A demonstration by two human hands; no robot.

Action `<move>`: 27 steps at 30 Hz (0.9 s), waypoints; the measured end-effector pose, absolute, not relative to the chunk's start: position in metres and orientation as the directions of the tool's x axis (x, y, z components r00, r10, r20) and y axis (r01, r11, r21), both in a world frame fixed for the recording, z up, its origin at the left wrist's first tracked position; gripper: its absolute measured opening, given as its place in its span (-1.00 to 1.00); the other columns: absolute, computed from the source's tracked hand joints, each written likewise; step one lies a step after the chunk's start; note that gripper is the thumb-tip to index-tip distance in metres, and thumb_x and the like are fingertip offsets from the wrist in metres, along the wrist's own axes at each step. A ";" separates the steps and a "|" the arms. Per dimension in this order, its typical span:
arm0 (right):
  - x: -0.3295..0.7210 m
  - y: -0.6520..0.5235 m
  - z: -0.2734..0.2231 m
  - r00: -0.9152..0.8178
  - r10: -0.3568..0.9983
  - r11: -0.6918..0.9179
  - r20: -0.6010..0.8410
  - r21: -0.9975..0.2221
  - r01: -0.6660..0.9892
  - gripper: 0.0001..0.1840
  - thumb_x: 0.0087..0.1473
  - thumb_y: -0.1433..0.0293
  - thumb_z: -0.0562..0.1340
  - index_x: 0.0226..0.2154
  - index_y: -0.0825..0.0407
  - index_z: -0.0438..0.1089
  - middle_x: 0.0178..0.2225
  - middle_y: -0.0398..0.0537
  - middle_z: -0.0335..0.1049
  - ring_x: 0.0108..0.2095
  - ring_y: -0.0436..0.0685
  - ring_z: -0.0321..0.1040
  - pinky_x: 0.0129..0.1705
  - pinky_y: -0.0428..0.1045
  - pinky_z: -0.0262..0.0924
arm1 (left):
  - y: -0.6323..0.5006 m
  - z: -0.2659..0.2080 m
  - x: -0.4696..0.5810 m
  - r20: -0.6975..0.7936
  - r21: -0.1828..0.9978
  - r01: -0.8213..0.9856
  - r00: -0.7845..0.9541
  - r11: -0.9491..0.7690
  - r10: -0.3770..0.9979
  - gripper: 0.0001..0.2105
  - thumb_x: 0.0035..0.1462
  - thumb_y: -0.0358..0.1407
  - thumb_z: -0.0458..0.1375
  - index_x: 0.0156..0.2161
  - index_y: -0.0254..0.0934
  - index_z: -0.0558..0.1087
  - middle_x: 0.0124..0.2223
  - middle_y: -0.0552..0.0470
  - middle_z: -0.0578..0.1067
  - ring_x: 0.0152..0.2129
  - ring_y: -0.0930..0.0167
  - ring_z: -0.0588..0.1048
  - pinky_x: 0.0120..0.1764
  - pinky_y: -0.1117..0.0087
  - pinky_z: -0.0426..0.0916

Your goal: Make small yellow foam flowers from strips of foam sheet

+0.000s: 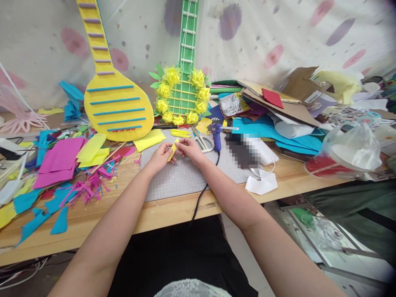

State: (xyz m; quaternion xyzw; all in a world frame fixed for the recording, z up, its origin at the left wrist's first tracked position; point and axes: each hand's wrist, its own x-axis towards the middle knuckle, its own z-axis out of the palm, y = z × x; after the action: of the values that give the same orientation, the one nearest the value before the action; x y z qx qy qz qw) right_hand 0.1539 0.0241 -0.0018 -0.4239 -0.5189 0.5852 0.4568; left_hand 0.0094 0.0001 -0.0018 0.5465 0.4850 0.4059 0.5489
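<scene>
Over the grey cutting mat [173,183], my left hand [160,158] pinches a small folded piece of yellow crepe paper [174,148]. My right hand [189,150] has its fingertips closed on the same piece from the other side. Just beyond the hands lie several narrow yellow paper strips [180,133] and, to the left, a flat yellow paper sheet [149,140]. Scissors [204,143] with pale handles rest right beside my right hand. A blue glue gun [217,138] with a glue stick in it lies further right, its black cord running to the table's front edge.
Behind stand a yellow guitar-shaped cutout [119,105] and a green one [187,53] ringed with yellow paper flowers. Magenta paper [58,161] and scraps cover the left. Cardboard and blue paper [256,131] pile up right, near a bagged red cup [328,165].
</scene>
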 end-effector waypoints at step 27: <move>0.153 0.025 -0.002 -0.252 0.968 -0.008 0.009 -0.998 -0.065 -0.62 -0.19 0.14 0.33 -0.49 0.04 0.22 -0.64 -0.26 0.30 -0.68 -0.16 0.11 -0.65 -0.20 0.02 | -0.005 0.011 0.003 -0.224 0.973 0.011 0.312 0.232 0.923 -0.70 -0.08 -0.11 0.24 -0.43 -0.34 0.35 -0.46 0.09 0.33 -0.59 0.55 0.32 -0.46 0.43 0.33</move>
State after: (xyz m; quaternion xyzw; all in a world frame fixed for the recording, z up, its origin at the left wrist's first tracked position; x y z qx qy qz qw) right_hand 0.1535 0.0254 -0.0021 -0.4155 -0.5429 0.5756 0.4486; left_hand 0.0034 -0.0055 0.0109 0.5043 0.4629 0.3599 0.6339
